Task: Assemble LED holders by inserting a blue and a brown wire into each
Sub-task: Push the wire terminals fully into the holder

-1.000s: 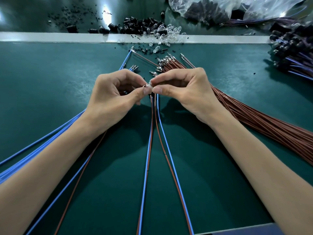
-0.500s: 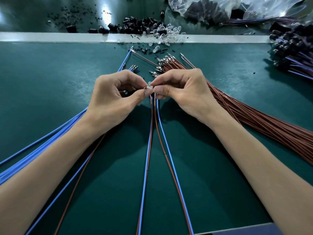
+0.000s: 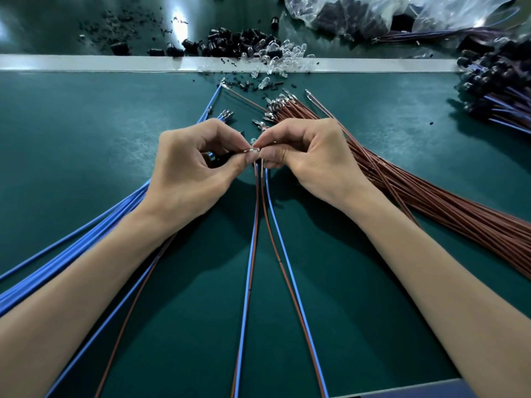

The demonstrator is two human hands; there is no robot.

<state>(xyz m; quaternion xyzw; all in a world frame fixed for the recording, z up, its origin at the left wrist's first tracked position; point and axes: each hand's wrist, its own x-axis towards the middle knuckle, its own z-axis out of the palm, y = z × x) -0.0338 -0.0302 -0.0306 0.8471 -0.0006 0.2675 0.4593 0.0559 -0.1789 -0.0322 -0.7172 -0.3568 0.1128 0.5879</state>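
The left hand [image 3: 189,170] and right hand [image 3: 310,162] meet over the green worktop [image 3: 86,124], thumbs and forefingers pinching a tiny silvery piece [image 3: 253,150] (too small to make out further). A thin blue wire [image 3: 277,225] and brown wire [image 3: 272,225] trail from it.

The worktop [image 3: 86,139] is a matt green mat, scuffed pale in patches, carrying blue wires [image 3: 86,237] and brown wires [image 3: 445,214] in smooth plastic insulation tipped with bright metal terminals [image 3: 277,106], glassy clear LEDs [image 3: 287,51], dull black plastic holders [image 3: 230,43], and a crinkled, glossy clear plastic bag [image 3: 359,12].
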